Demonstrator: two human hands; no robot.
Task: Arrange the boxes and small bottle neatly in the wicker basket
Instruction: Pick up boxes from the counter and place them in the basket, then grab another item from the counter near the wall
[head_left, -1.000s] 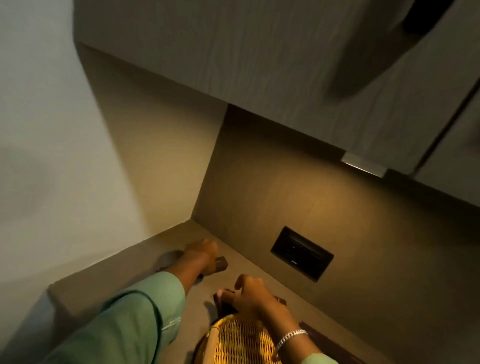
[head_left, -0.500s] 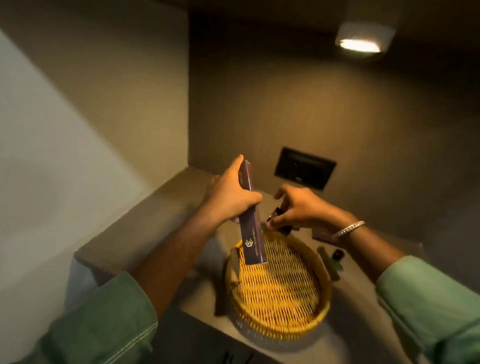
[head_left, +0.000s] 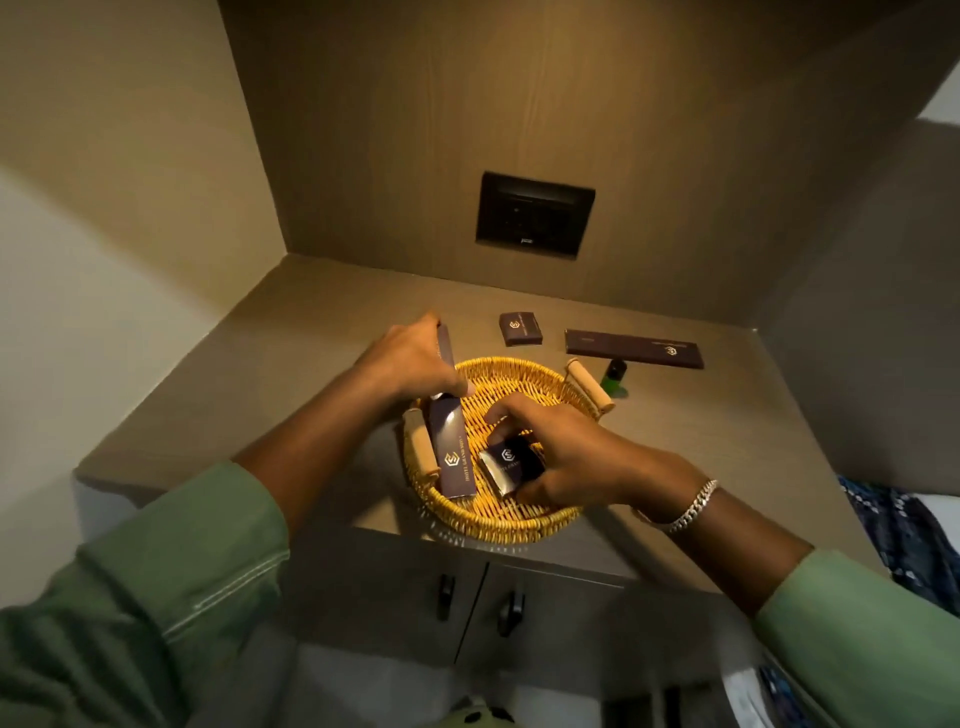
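A round wicker basket (head_left: 519, 514) with two wooden handles sits at the counter's front edge. My left hand (head_left: 410, 358) grips a long dark box (head_left: 451, 447), its lower end resting inside the basket's left side. My right hand (head_left: 566, 452) holds a small dark box (head_left: 511, 462) low over the basket's middle. Behind the basket lie another small dark box (head_left: 520, 328) and a second long dark box (head_left: 634, 348). A small green bottle (head_left: 614, 378) with a black cap stands just right of the basket's right handle.
The counter (head_left: 291, 364) is a brown niche closed by walls on the left, back and right. A black socket panel (head_left: 535, 214) is set in the back wall. Two cabinet doors with dark handles (head_left: 511, 613) are below. Patterned fabric (head_left: 893, 525) lies at the right.
The view has tilted down onto the counter. My left hand lifted the long box and lowered it into the basket. My right hand brought the small box down into the basket's middle.
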